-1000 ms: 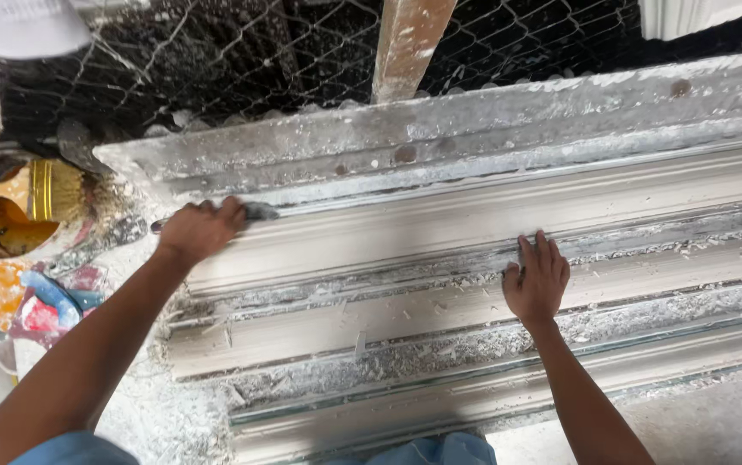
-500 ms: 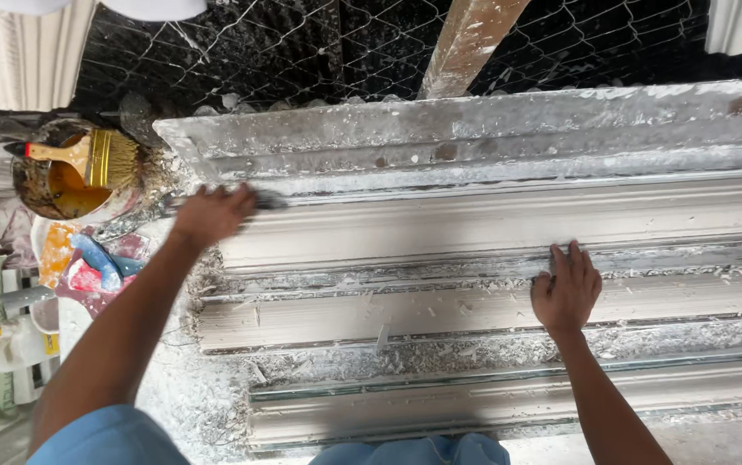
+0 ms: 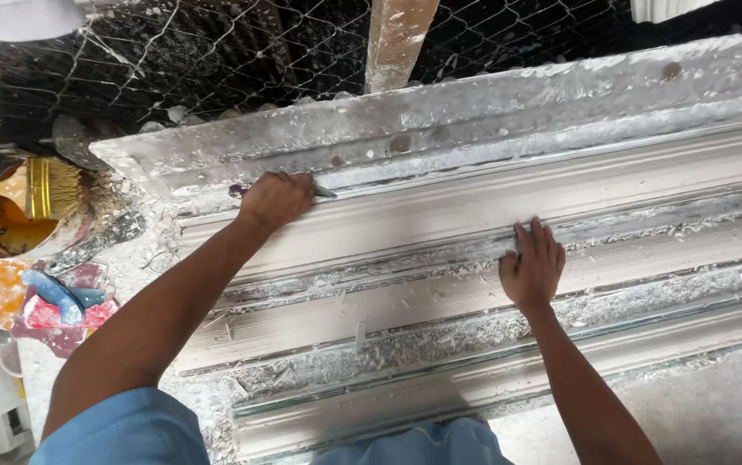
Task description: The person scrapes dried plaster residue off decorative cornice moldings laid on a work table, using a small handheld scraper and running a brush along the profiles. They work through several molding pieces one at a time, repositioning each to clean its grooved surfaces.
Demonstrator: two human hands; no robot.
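Observation:
A long grey-white plaster moulding (image 3: pixel 491 215) with ridges and grooves lies across a dusty work surface. My left hand (image 3: pixel 274 200) is closed around a small scraping tool (image 3: pixel 323 191); its metal tip touches the upper edge of the moulding near the left end. Only the tip and a dark handle end show. My right hand (image 3: pixel 533 265) lies flat on the middle ridges with fingers spread, holding nothing. Plaster crumbs fill the grooves.
A bowl of yellow-brown liquid (image 3: pixel 5 228) with a wide brush (image 3: pixel 39 188) resting across it sits at the left. Below it are a trowel (image 3: pixel 95 241) and a blue-handled tool (image 3: pixel 52 293) on coloured scraps. Wire mesh (image 3: pixel 216 52) and a wooden post (image 3: pixel 397 39) stand behind.
The view has shifted slightly. My left hand stays at the moulding's upper left edge with the tool, and my right hand remains flat on the ridges.

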